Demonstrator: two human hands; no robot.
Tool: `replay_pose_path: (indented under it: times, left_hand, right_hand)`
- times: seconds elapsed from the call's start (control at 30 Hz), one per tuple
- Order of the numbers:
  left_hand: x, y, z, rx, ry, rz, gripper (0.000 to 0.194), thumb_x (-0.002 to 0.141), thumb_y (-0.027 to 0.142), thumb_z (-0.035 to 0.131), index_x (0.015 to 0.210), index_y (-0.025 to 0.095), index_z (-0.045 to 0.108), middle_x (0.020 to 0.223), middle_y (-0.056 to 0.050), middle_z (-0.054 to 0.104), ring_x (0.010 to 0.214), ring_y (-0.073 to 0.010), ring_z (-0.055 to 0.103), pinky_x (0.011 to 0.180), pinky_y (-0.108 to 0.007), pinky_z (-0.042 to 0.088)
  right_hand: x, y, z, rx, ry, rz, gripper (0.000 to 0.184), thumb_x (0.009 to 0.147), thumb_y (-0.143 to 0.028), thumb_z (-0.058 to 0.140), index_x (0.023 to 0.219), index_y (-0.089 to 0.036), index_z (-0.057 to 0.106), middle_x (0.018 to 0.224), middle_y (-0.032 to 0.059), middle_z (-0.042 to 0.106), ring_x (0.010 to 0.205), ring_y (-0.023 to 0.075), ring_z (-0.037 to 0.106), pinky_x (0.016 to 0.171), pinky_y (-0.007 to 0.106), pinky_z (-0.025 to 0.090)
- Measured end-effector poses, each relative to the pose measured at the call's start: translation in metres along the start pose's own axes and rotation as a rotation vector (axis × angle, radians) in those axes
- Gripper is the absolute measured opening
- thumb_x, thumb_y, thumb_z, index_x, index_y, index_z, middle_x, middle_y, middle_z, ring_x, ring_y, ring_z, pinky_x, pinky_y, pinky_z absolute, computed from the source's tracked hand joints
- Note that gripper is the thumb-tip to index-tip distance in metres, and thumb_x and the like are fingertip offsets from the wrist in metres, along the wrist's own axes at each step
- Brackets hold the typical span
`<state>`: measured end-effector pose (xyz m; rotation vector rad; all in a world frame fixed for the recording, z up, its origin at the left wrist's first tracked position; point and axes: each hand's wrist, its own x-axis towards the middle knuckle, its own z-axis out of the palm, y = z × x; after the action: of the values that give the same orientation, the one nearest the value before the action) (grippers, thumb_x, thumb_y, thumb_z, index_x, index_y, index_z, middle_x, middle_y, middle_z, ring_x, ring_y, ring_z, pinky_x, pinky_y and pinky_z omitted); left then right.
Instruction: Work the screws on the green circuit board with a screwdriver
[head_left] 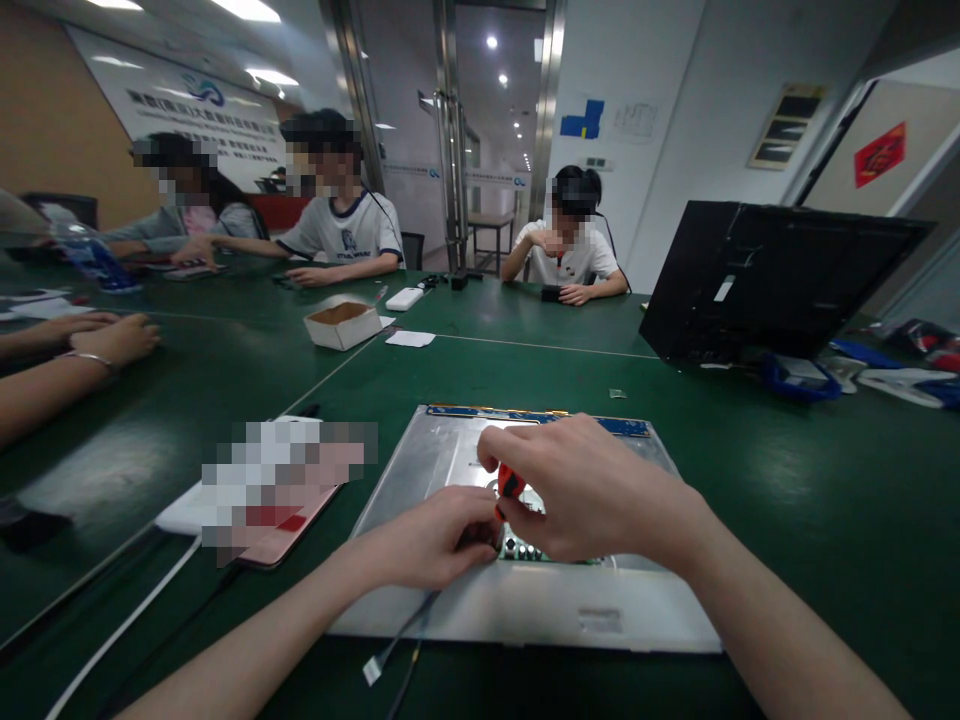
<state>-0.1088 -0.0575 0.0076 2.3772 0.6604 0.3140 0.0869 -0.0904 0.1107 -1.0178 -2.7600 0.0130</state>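
Observation:
A flat silver display panel (517, 605) lies on the table in front of me, a blue circuit strip (615, 427) along its far edge. My right hand (592, 490) is closed around the red-and-black handle of a screwdriver (510, 482), held over the middle of the panel. Just below the handle is a green circuit board (521, 550), partly covered by my hands. My left hand (454, 535) rests on the panel beside that board, its fingers curled in against the screwdriver's lower end; what they pinch is hidden. A loose cable (394, 645) hangs over the panel's near edge.
Left of the panel lie a pink phone (289, 535) and a white cable (124, 625). An open box (343, 328) stands farther off. At the right is a large black monitor (772, 280). Another person's hands (112, 340) rest at the left; several people sit across the green table (810, 500).

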Motion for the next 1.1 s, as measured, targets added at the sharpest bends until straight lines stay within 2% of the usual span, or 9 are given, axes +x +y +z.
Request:
replay_pose_path:
  times: [0.2,0.3,0.37,0.6,0.67,0.87,1.1]
  left_hand:
    - [-0.0016,0.0005,0.0008,0.020,-0.006,-0.027,0.006,0.080,0.017,0.056,0.085,0.016,0.059,0.084,-0.004,0.062,0.074,-0.0192,0.057,0.068,-0.029,0.045]
    - [-0.0008,0.0008,0.0005,0.026,-0.006,-0.020,0.006,0.079,0.017,0.056,0.084,0.016,0.060,0.088,-0.005,0.063,0.075,-0.0196,0.057,0.067,-0.029,0.045]
    - [0.0002,0.0002,0.0002,0.024,-0.008,-0.003,0.006,0.079,0.017,0.057,0.084,0.016,0.060,0.088,-0.005,0.063,0.076,-0.0200,0.057,0.068,-0.029,0.045]
    - [-0.0004,0.0010,-0.0001,0.028,-0.008,-0.008,0.007,0.079,0.016,0.055,0.084,0.016,0.059,0.086,-0.004,0.062,0.077,-0.0195,0.057,0.068,-0.029,0.045]
    - [-0.0007,0.0026,-0.0003,0.026,-0.006,-0.020,0.007,0.079,0.016,0.055,0.085,0.016,0.058,0.087,-0.005,0.062,0.077,-0.0197,0.057,0.068,-0.029,0.045]
    - [0.0000,0.0035,0.0000,-0.044,0.001,-0.022,0.013,0.079,0.018,0.055,0.092,0.017,0.055,0.087,-0.004,0.061,0.074,-0.0192,0.056,0.065,-0.029,0.045]
    - [-0.0002,0.0000,0.0010,-0.033,0.003,-0.013,0.012,0.079,0.017,0.054,0.091,0.017,0.055,0.086,-0.004,0.061,0.075,-0.0201,0.057,0.066,-0.029,0.043]
  right_hand:
    - [0.0017,0.0015,0.0033,-0.050,-0.006,0.040,0.015,0.090,-0.036,0.051,0.092,-0.022,0.051,0.077,-0.0005,0.069,0.063,0.0153,0.058,0.049,0.028,0.020]
    - [0.0020,0.0003,0.0031,-0.037,-0.004,0.033,0.009,0.088,-0.027,0.050,0.095,-0.021,0.052,0.081,0.0000,0.069,0.063,0.0146,0.058,0.049,0.028,0.020]
    - [0.0014,-0.0008,0.0019,-0.014,0.002,0.013,0.015,0.084,-0.023,0.052,0.098,-0.020,0.051,0.084,0.0008,0.069,0.063,0.0141,0.057,0.049,0.028,0.020]
    - [0.0011,0.0017,0.0034,-0.036,0.000,0.030,0.011,0.090,-0.032,0.053,0.092,-0.022,0.052,0.080,-0.0006,0.068,0.064,0.0135,0.057,0.050,0.027,0.019]
    - [0.0017,0.0021,0.0048,-0.047,0.013,0.030,0.007,0.089,-0.028,0.052,0.093,-0.022,0.052,0.079,-0.0007,0.068,0.063,0.0134,0.056,0.050,0.027,0.019]
    - [0.0021,0.0005,0.0042,-0.009,0.001,0.004,0.015,0.086,-0.023,0.051,0.101,-0.020,0.052,0.089,0.0021,0.068,0.066,0.0135,0.056,0.051,0.026,0.021]
    - [0.0014,0.0008,0.0030,-0.004,0.020,0.021,0.012,0.084,-0.022,0.050,0.096,-0.020,0.052,0.083,0.0006,0.067,0.063,0.0131,0.054,0.050,0.026,0.021]
